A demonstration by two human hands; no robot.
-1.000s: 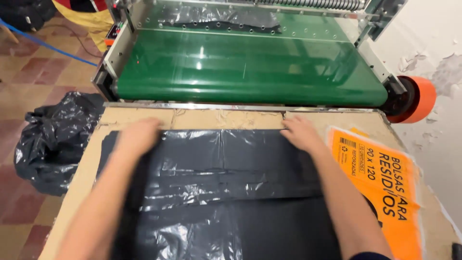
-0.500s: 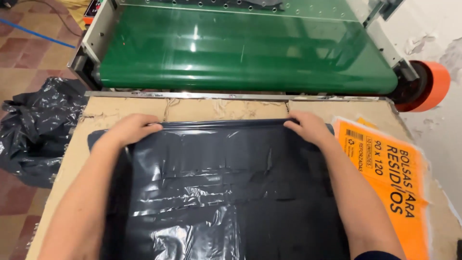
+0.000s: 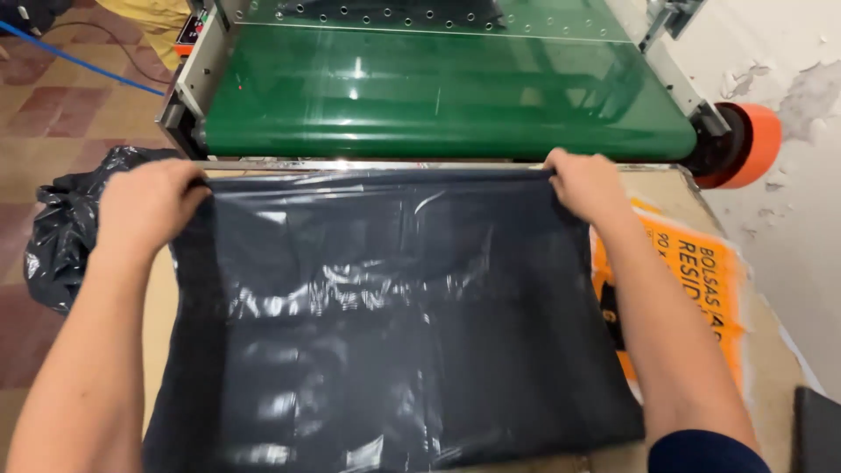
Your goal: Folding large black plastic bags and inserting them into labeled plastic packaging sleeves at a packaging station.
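The fingers of the left hand are curled shut on the far left corner of the black plastic bag; those of the right hand are pinched on its far right corner. The bag is spread flat on the tabletop, and its gripped edge, the long axis, is stretched from 9 to 3 o'clock between the hands. The green conveyor belt lies just beyond that edge at 12 o'clock. Both hands are equally near it. An orange printed sheet is partly covered at 3 o'clock, and a crumpled black bag lies on the floor at 9 o'clock.
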